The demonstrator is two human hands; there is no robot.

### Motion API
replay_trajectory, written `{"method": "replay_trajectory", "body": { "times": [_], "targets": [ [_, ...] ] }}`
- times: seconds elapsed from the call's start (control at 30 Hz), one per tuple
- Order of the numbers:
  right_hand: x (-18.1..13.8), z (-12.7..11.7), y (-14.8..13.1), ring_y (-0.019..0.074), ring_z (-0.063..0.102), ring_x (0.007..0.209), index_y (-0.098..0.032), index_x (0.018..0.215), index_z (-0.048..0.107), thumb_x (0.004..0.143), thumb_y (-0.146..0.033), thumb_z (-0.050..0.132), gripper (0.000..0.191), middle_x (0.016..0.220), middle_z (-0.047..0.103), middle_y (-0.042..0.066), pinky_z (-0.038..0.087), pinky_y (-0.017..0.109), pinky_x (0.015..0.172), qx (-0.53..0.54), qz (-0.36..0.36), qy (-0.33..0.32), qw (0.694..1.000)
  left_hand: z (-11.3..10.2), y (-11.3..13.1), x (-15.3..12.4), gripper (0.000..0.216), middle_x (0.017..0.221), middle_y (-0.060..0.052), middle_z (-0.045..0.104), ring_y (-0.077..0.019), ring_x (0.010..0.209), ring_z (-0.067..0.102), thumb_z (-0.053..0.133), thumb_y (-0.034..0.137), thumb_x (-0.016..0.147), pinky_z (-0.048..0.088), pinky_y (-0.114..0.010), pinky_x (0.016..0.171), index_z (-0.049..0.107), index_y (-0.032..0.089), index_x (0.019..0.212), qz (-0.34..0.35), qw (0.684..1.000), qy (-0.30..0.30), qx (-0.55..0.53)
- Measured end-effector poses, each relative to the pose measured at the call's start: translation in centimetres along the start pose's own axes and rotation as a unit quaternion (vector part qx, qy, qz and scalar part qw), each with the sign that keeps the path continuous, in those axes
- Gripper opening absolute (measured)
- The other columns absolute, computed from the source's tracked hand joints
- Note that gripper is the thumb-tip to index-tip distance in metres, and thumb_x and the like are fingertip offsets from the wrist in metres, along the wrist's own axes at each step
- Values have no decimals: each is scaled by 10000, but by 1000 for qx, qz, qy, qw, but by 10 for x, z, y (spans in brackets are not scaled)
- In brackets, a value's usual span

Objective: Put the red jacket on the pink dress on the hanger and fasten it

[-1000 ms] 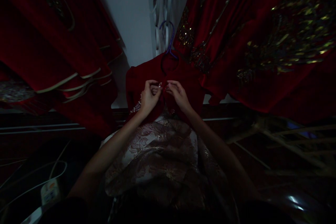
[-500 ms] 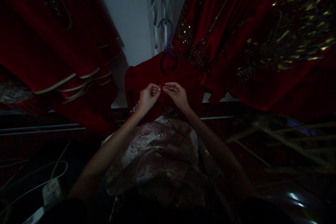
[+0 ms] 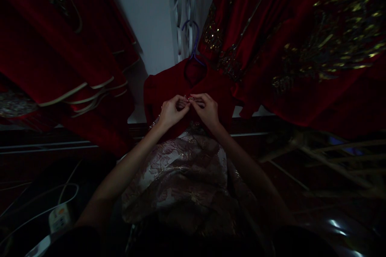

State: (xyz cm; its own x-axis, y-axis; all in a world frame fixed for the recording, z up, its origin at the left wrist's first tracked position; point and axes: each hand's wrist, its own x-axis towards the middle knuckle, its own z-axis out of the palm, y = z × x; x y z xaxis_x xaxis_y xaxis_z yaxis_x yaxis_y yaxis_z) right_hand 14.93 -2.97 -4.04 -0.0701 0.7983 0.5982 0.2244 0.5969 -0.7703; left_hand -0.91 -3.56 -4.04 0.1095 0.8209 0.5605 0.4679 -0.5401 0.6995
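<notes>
A dark red garment (image 3: 163,88) hangs on a purple hanger (image 3: 194,44) in front of me, against a white wall. My left hand (image 3: 170,111) and my right hand (image 3: 207,110) meet at the middle of its front, just below the neckline. Both pinch a small beaded fastening (image 3: 189,99) on the cloth, fingertips touching. The room is dim and the fastening is too small to make out in detail. A pale patterned fabric (image 3: 181,176) lies below my forearms.
Red garments with pale trim (image 3: 75,68) hang at the left. A red garment with gold embroidery (image 3: 301,48) hangs at the right. White cables and a power strip (image 3: 58,217) lie on the dark floor at the lower left. Pale rods (image 3: 331,160) cross the lower right.
My two hands have come together, from slightly apart to fingertips touching at the fastening. The garment has barely shifted.
</notes>
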Motion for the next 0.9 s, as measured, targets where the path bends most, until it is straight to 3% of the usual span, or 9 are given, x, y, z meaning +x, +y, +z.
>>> {"method": "replay_trajectory", "body": {
  "times": [0.27,0.6,0.9],
  "targets": [
    [0,-8,-5,159,644,928,-251,1026,693,808,-352,646,245,1039,622,41,614,334,827,6,-2,-12,1000,6,-2,4,139,798,-13,703,-122,714,674,601,201,775,543,-245,707,610,183,913,-1,1000,-11,9],
    [10,-14,6,153,658,891,-220,985,687,742,-298,685,256,1056,612,46,610,351,830,41,26,-43,998,6,11,6,119,826,-46,721,-183,726,686,552,227,829,494,-272,667,623,186,916,40,989,-38,139],
    [11,-22,6,142,651,875,-210,991,681,757,-278,662,244,1040,611,44,608,345,823,37,18,-68,997,7,11,11,122,786,-39,709,-177,696,665,537,219,821,471,-265,658,634,199,892,72,983,-49,161]
  ]
}}
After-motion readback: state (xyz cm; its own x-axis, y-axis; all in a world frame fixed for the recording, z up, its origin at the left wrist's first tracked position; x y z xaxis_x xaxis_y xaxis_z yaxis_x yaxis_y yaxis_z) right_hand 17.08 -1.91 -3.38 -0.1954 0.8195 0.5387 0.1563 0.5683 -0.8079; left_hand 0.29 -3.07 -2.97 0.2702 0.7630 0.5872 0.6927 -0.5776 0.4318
